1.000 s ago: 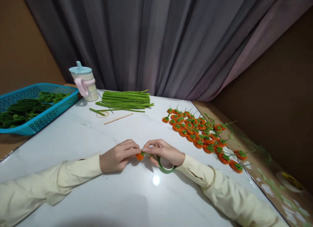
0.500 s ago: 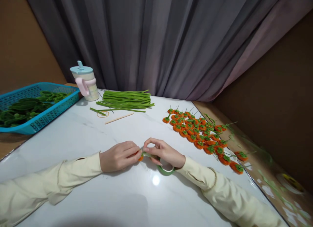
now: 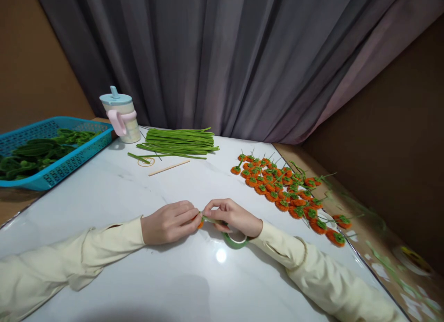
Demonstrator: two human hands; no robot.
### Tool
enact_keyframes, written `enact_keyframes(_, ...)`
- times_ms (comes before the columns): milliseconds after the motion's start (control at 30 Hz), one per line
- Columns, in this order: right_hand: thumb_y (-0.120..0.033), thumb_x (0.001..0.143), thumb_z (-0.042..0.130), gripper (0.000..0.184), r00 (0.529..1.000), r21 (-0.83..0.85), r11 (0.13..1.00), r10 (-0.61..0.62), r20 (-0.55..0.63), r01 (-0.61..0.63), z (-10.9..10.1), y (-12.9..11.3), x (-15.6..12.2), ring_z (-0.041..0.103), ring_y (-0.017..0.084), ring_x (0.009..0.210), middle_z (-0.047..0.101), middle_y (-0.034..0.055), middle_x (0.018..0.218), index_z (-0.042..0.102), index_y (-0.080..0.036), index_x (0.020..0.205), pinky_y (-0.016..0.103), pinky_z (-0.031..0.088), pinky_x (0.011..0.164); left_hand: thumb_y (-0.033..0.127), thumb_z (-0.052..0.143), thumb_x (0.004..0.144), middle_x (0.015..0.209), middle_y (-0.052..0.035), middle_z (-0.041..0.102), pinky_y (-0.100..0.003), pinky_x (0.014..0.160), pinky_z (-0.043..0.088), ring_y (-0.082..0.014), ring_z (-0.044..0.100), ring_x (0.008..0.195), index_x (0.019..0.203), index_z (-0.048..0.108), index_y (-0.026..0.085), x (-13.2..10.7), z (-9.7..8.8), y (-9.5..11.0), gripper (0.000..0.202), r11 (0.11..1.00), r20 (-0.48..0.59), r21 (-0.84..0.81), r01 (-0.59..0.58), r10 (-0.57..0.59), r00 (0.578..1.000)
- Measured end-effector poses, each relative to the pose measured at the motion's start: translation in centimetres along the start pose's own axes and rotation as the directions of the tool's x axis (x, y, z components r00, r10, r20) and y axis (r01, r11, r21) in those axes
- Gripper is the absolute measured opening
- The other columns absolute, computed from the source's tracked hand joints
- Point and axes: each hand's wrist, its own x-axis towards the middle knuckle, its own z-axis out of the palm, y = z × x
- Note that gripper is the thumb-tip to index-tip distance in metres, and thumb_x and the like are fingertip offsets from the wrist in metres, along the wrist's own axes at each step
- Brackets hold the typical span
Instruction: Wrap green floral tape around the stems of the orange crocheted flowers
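My left hand (image 3: 172,222) is closed on a small orange pipe-cleaner pumpkin (image 3: 200,224); most of it hides behind the fingers. Close beside it, my right hand (image 3: 234,216) pinches a strip of green tape (image 3: 209,219) that reaches the pumpkin's top. The roll of green tape (image 3: 236,242) hangs below my right palm, partly covered by the hand. The fingertips of both hands almost meet above the white table.
Rows of finished-looking orange pumpkins (image 3: 272,185) with green tops lie to the right. Green pipe cleaners (image 3: 178,142), a wooden stick (image 3: 169,168) and a lidded cup (image 3: 121,121) stand farther back. A blue basket (image 3: 65,167) holds green leaf shapes at left.
My right thumb and index finger have closed together and dipped slightly at the tape. The left hand has barely moved.
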Motion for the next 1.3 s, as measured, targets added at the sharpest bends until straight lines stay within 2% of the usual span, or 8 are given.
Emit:
enact_keyframes(333, -0.040, 0.079, 0.062, 0.028, 1.000, -0.011, 1.000, 0.010, -0.005, -0.010, 0.04, -0.11, 0.09, 0.026, 0.003, 0.032, 0.042, -0.0090, 0.038, 0.054, -0.014, 0.074, 0.018, 0.016, 0.036, 0.005, 0.049, 0.087, 0.079, -0.0097, 0.065, -0.034, 0.066, 0.057, -0.0174, 0.060, 0.069, 0.093, 0.059, 0.007, -0.10, 0.15, 0.02, 0.012, 0.999, -0.013, 0.031, -0.017, 0.018, 1.000)
enact_keyframes(567, -0.038, 0.081, 0.059, 0.027, 1.000, -0.028, 1.000, 0.008, 0.001, -0.008, 0.03, -0.10, -0.03, 0.029, 0.003, 0.032, 0.044, -0.0078, 0.039, 0.055, -0.013, 0.072, 0.019, 0.021, 0.038, 0.007, 0.046, 0.089, 0.080, -0.0110, 0.066, -0.034, 0.066, 0.057, -0.0176, 0.059, 0.068, 0.094, 0.059, 0.007, 0.07, -0.10, -0.01, 0.015, 1.000, -0.010, 0.009, -0.019, 0.019, 1.000)
enact_keyframes(800, -0.040, 0.082, 0.058, 0.030, 1.000, -0.025, 1.000, 0.011, 0.013, -0.011, 0.13, -0.13, -0.12, 0.028, 0.003, 0.033, 0.042, -0.0078, 0.039, 0.055, -0.013, 0.070, 0.019, 0.020, 0.038, 0.009, 0.039, 0.092, 0.079, -0.0113, 0.066, -0.035, 0.064, 0.055, -0.0182, 0.059, 0.067, 0.094, 0.059, 0.007, 0.26, -0.18, -0.01, 0.020, 1.000, -0.020, 0.001, -0.010, 0.010, 1.000)
enact_keyframes(933, -0.041, 0.081, 0.059, 0.027, 1.000, -0.036, 0.999, 0.011, -0.029, -0.012, 0.22, -0.04, -0.05, 0.029, 0.004, 0.033, 0.043, -0.0095, 0.038, 0.050, -0.016, 0.079, 0.017, 0.020, 0.037, 0.008, 0.038, 0.092, 0.079, -0.0117, 0.066, -0.035, 0.065, 0.055, -0.0184, 0.059, 0.068, 0.095, 0.058, 0.007, 0.10, -0.02, 0.03, 0.021, 1.000, -0.021, -0.016, 0.007, -0.007, 1.000)
enact_keyframes(1100, -0.044, 0.076, 0.065, 0.035, 0.998, 0.013, 0.999, -0.045, -0.047, 0.046, 0.41, 0.14, -0.01, 0.026, 0.004, 0.034, 0.035, -0.0145, 0.039, 0.040, -0.021, 0.087, 0.015, 0.018, 0.035, 0.007, 0.038, 0.091, 0.079, -0.0118, 0.066, -0.035, 0.065, 0.055, -0.0190, 0.059, 0.069, 0.097, 0.057, 0.006, -0.05, 0.17, 0.06, 0.020, 0.999, -0.016, -0.025, 0.020, -0.021, 1.000)
enact_keyframes(1300, -0.044, 0.081, 0.060, 0.030, 0.997, -0.005, 0.997, -0.074, -0.017, 0.073, 0.26, 0.40, -0.05, 0.023, 0.004, 0.035, 0.035, -0.0137, 0.039, 0.043, -0.021, 0.088, 0.015, 0.015, 0.036, 0.007, 0.036, 0.091, 0.079, -0.0118, 0.065, -0.036, 0.065, 0.054, -0.0196, 0.058, 0.070, 0.099, 0.056, 0.007, -0.16, 0.24, 0.07, 0.022, 0.997, -0.003, -0.055, 0.045, -0.046, 0.999)
